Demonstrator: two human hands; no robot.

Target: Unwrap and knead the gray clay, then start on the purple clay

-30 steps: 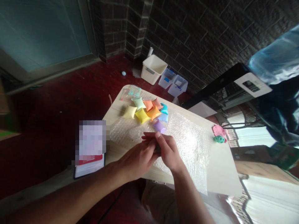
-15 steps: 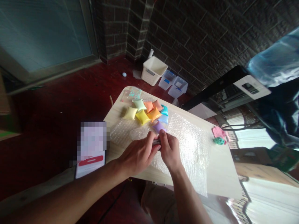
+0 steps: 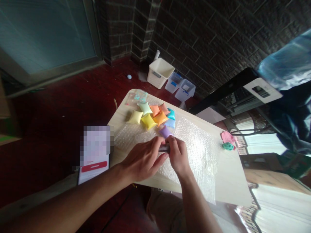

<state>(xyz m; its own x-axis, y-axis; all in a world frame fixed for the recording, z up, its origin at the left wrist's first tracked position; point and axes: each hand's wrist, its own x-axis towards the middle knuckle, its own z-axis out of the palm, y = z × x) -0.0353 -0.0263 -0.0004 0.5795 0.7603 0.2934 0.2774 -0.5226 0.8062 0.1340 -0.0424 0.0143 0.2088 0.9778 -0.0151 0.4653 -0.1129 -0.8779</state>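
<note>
My left hand (image 3: pixel 145 159) and my right hand (image 3: pixel 178 155) meet over the table, both closed on a small dark grey-brown piece (image 3: pixel 164 148). Fingers cover much of it, so its kind is unclear. Just beyond my fingertips lies a purple pillow-shaped packet (image 3: pixel 165 131). Behind it sit several more puffy packets, among them a yellow packet (image 3: pixel 148 121), an orange packet (image 3: pixel 160 118), a pale yellow packet (image 3: pixel 135 117) and a light blue packet (image 3: pixel 170 123). Under my hands spreads clear bubble wrap (image 3: pixel 196 152).
The pale wooden table (image 3: pixel 230 181) carries a pink and green item (image 3: pixel 227 142) at its right end. A phone (image 3: pixel 94 155) stands left of the table. On the floor beyond are a white basket (image 3: pixel 159 72) and two clear bins (image 3: pixel 185 90). A black stand (image 3: pixel 225 89) rises at right.
My left thumb has come away a little from the dark piece, and more of the piece shows between my hands. The packets have stayed in place.
</note>
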